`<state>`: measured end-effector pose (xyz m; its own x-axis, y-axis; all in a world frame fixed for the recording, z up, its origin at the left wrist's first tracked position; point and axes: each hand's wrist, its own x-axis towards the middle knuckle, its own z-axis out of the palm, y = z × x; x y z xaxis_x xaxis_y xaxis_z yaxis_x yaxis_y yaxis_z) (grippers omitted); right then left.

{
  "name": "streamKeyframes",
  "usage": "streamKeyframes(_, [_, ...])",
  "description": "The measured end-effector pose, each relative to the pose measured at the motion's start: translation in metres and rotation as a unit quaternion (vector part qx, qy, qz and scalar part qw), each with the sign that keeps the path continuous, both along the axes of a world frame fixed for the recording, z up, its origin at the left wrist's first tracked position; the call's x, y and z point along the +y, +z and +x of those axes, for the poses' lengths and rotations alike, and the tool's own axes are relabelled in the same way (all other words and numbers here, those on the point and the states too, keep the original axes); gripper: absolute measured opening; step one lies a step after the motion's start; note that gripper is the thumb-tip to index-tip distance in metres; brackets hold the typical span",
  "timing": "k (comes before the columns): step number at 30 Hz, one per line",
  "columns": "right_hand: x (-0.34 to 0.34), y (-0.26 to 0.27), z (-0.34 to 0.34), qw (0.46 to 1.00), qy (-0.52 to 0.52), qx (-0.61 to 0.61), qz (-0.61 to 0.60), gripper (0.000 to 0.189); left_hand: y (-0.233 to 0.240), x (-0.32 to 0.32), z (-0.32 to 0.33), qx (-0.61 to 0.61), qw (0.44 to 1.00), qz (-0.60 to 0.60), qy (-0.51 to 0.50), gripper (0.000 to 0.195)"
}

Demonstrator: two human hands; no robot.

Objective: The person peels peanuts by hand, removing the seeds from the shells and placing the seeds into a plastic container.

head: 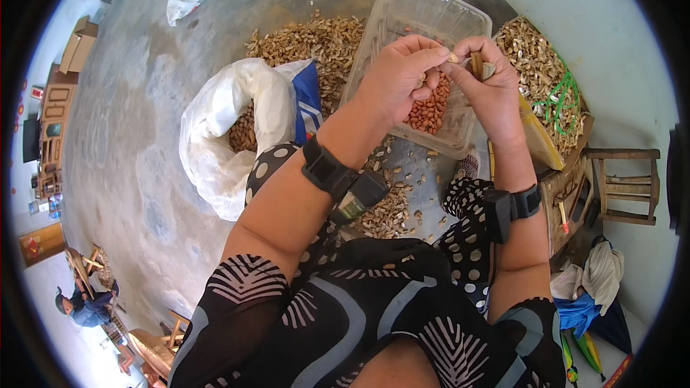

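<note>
My left hand [404, 73] and my right hand [488, 73] meet at the fingertips above a clear plastic tub [463, 143]. A small peanut piece [453, 57] is pinched between the fingertips, and the left fingers curl round another peanut [420, 81]. Against the right fingers rests a small brownish, flat-sided piece [477, 66], perhaps wood or bamboo. Red-skinned shelled peanuts [428, 110] lie heaped in the tub below. Unshelled peanuts [242, 132] show in the opening of a white plastic sack [197, 145], left of my arms.
Peanut shells [318, 40] are piled beyond the sack, with more shells [388, 213] near my feet. A shell-filled box [539, 64] with green string [563, 99] stands right, near a wooden chair [628, 188]. A seated person [89, 307] is far left.
</note>
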<state>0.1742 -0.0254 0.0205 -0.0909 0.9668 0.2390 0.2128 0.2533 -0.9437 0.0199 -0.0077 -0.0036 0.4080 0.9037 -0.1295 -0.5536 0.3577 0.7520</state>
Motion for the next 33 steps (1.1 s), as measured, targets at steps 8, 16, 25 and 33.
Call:
streamKeyframes(8, [-0.001,0.003,0.001,1.000,0.013,-0.018,0.007,0.007,0.000,0.000,-0.005,-0.005,1.000,0.015,0.005,0.010])
streamKeyframes(16, [-0.001,0.005,0.003,0.999,0.007,-0.035,-0.030,0.013,-0.001,-0.001,0.001,0.001,0.998,0.034,0.048,0.011])
streamKeyframes(25, [-0.006,0.006,0.004,0.998,-0.025,0.014,-0.060,0.009,0.010,-0.007,0.001,-0.050,0.998,0.000,-0.033,0.030])
streamKeyframes(33, [-0.010,0.004,-0.008,0.997,-0.015,0.073,-0.020,0.011,0.009,-0.011,0.002,-0.020,0.995,0.083,-0.057,0.038])
